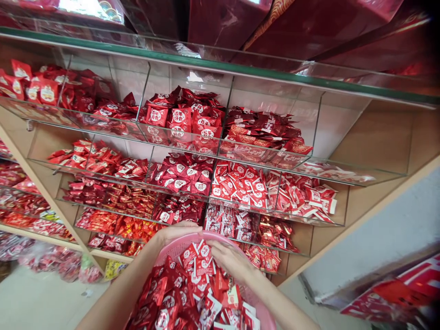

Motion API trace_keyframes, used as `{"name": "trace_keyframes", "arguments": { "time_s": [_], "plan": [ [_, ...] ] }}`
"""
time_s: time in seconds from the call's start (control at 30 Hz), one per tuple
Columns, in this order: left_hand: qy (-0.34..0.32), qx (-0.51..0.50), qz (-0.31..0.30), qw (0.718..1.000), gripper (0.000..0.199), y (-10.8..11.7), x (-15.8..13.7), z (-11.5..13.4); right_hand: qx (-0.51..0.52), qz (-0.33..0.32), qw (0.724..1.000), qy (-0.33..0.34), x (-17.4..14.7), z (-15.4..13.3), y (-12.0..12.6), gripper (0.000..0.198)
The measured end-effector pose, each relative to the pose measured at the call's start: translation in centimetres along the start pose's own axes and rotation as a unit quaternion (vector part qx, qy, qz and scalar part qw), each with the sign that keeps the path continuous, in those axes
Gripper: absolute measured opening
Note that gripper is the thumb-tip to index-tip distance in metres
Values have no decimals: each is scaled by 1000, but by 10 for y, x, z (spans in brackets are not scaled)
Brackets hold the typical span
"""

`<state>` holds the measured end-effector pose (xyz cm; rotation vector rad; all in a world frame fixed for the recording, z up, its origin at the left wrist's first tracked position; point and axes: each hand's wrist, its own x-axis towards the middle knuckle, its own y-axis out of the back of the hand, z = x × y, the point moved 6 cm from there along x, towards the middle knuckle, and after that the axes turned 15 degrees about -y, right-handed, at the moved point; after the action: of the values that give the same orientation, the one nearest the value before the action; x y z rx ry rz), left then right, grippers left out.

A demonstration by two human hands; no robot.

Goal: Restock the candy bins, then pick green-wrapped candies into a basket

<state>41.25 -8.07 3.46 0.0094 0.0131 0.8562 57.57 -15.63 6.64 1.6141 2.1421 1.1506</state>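
Note:
A pink plastic basket (pixel 223 237) with a perforated wall is at the bottom centre, heaped with small red wrapped packets (pixel 172 293) marked with white patches. My left hand (pixel 180 232) is closed over its far rim, with the fingers pointing right. Just inside that rim, my right hand (pixel 228 259) reaches in from the right. Its fingers are stretched leftward and slightly bent, touching the packets at the top of the heap. Nothing shows clearly held in it, and the undersides of its fingers are hidden.
Ahead stands a wooden rack with glass shelves (pixel 220 68), divided by clear panels into bins of red packets (pixel 185 114). Large dark red boxes (pixel 227 23) rest on the top shelf. Clear bags (pixel 68 263) lie on the floor at left. A grey wall (pixel 378 229) borders the right.

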Motion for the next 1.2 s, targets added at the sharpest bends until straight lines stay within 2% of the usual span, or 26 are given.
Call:
{"name": "trace_keyframes", "arguments": {
  "time_s": [0.07, 0.13, 0.27, 0.37, 0.47, 0.57, 0.63, 0.77, 0.9, 1.0, 1.1, 1.2],
  "plan": [
    [-10, 29, 6, 1000, 37, 2, 2, 0, -94, -34, 995, 30, -1, -1, -7, 26],
    [-13, 37, 16, 999, 36, 3, 4, 1, -171, -34, 984, 41, -2, -1, -10, 27],
    [0, -9, 22, 1000, 37, 1, 2, 3, -242, -25, 969, 45, -3, -5, -5, 29],
    [7, -57, 12, 998, 35, -2, 0, 2, -222, 25, 973, 50, 6, -16, 22, 35],
    [11, -69, 11, 997, 34, -1, -2, -2, -166, 146, 975, 38, 22, -27, 67, 33],
    [22, -71, 14, 997, 36, 1, -4, -6, -143, 263, 954, -14, 40, -32, 108, 23],
    [23, -71, 14, 997, 36, 2, -5, -8, -168, 290, 940, -64, 53, -30, 122, 16],
    [16, -85, 16, 996, 32, 0, -6, -7, -226, 273, 924, -143, 76, -25, 129, 15],
    [10, -105, 20, 994, 29, 0, -7, -7, -234, 245, 922, -186, 88, -21, 129, 11],
    [10, -113, 22, 993, 30, 3, -8, -11, -250, 248, 917, -189, 87, -23, 130, 14],
    [7, -119, 21, 993, 31, 5, -8, -14, -248, 293, 908, -170, 81, -26, 134, 21],
    [4, -117, 15, 993, 31, 4, -8, -13, -162, 342, 914, -149, 73, -24, 139, 22]
  ]
}}
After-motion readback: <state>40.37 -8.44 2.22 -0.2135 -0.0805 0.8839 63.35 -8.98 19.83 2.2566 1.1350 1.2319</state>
